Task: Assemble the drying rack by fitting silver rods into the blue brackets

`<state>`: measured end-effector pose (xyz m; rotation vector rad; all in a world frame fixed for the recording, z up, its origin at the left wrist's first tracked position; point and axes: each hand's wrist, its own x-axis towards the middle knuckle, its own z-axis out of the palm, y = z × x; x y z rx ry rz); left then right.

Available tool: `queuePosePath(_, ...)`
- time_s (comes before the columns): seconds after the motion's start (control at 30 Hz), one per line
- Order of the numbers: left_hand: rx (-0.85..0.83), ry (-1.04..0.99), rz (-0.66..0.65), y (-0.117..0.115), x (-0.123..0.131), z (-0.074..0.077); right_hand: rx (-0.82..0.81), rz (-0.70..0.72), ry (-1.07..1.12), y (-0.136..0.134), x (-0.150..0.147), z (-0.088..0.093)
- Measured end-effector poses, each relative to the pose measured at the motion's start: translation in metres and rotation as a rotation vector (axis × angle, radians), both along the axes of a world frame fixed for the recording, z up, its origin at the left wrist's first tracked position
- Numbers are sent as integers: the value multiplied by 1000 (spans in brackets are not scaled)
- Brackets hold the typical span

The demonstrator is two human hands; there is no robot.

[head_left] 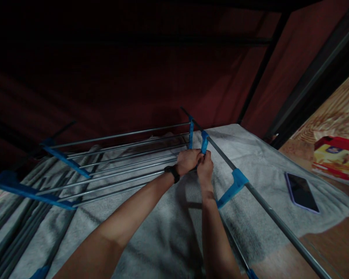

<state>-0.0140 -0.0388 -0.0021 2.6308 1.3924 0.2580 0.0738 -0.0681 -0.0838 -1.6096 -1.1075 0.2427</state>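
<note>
A partly assembled clothes drying rack, with grey metal rods (125, 169) and blue plastic brackets, stands on a grey towel (163, 232). My left hand (189, 161), with a black watch on its wrist, is closed at the lower end of a blue bracket (204, 142). Close against it, my right hand (206, 166) pinches the same bracket's end from the right. The fingers hide the joint between bracket and rod. That bracket hangs on a long grey pole (223, 153), which slants toward me. Nearer on the pole sits another blue bracket (234, 186).
At the left, blue end brackets (31, 192) carry the rods' other ends, and loose grey tubes (31, 224) lie on the towel. A phone (302, 192) rests on the towel's right side. Beyond it is a red and yellow box (337, 159). A dark red wall (151, 85) rises behind.
</note>
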Motion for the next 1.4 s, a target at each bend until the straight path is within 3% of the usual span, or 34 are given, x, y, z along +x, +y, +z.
queuePosePath(0.77, -27, -46, -23, 4, -8, -2, 64, 22, -75, 3, -2, -22)
queuePosePath(1.0, -48, -67, -32, 6, -10, 4, 16, -15, -37, 1, -8, -17)
queuePosePath(1.4, -49, -57, -22, 8, -9, 1, 33, -28, -24, 1, -11, -15)
